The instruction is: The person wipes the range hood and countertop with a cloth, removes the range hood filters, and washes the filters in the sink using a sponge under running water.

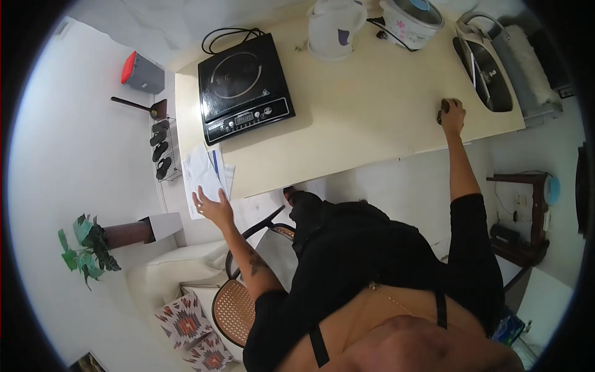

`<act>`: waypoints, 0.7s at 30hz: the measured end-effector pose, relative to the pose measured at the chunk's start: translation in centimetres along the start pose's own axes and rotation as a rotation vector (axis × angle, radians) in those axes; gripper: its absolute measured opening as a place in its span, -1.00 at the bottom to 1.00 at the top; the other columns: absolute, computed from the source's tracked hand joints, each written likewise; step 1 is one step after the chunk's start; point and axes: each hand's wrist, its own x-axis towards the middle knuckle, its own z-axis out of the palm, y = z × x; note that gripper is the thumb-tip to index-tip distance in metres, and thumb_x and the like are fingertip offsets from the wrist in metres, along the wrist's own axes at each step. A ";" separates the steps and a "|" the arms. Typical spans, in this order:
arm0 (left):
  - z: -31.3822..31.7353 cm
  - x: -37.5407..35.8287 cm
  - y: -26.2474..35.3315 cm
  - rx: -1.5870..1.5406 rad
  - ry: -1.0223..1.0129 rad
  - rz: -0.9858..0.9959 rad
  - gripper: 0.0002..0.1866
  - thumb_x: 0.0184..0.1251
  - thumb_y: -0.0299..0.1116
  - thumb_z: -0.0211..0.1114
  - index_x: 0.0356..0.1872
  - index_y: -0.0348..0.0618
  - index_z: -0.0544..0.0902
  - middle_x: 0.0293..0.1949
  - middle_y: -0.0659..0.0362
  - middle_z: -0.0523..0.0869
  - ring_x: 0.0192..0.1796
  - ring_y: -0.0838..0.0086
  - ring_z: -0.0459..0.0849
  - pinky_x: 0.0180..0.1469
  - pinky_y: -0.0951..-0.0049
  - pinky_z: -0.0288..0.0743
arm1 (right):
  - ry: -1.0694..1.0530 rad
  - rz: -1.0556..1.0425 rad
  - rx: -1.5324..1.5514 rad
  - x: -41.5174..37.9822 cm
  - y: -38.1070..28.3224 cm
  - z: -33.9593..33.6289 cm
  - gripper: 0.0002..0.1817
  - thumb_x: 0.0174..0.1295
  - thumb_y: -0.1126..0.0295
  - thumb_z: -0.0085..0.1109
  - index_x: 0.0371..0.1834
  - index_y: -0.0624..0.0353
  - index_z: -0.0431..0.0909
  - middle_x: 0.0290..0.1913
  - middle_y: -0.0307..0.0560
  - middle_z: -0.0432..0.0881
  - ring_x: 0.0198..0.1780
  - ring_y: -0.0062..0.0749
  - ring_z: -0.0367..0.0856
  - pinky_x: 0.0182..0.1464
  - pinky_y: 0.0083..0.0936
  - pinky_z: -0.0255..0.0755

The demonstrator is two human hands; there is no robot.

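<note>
My left hand (212, 208) is at the left corner of the cream table (347, 105), over white papers (203, 170). Its fingers are spread, with a ring on one; whether they touch the papers is unclear. Toward the right end of the table, beside the sink, my right hand (454, 118) has its fingers curled round a small dark brown object (442, 111) resting on the tabletop. The hand partly hides that object, and I cannot make out what it is. A black induction cooker (245, 87) lies on the table beyond the papers.
A white kettle (334, 31) and a flowered pot (412, 22) with a cord stand at the back. The steel sink (499, 93) is on the right. A cane-seated chair (234, 310), a sofa with cushions (186, 319) and a potted plant (127, 235) are at the left.
</note>
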 end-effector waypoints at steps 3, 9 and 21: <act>0.1 -3.4 3.6 -0.073 -0.008 0.001 -0.35 0.02 -0.26 0.30 0.19 -0.12 0.30 0.27 -0.07 0.16 0.25 -0.01 0.18 0.25 0.05 0.05 | 0.122 -0.413 0.421 0.2 -8.1 -0.9 -0.64 -0.13 0.54 0.18 -0.17 0.04 0.55 -0.03 -0.04 0.47 -0.01 -0.08 0.40 0.08 -0.27 0.31; 1.9 -4.5 13.2 -0.302 -0.075 0.186 -0.47 0.06 -0.40 0.24 0.13 -0.12 0.36 0.26 -0.07 0.19 0.31 0.05 0.12 0.29 0.07 -0.05 | -0.202 -0.613 0.803 -5.4 -29.0 -0.7 -0.78 0.03 0.35 0.03 -0.23 -0.03 0.57 0.05 -0.11 0.41 0.04 -0.13 0.35 0.03 -0.14 0.26; 8.1 -5.3 32.7 -0.651 -0.324 0.487 -0.58 0.07 -0.53 0.18 0.03 -0.18 0.45 0.21 -0.04 0.27 0.27 0.11 0.20 0.23 0.13 0.13 | -0.389 -0.944 0.534 -8.1 -1.1 -1.5 -0.50 -0.19 0.26 0.27 -0.05 -0.15 0.48 0.23 -0.17 0.26 0.32 -0.08 0.07 0.26 0.01 0.00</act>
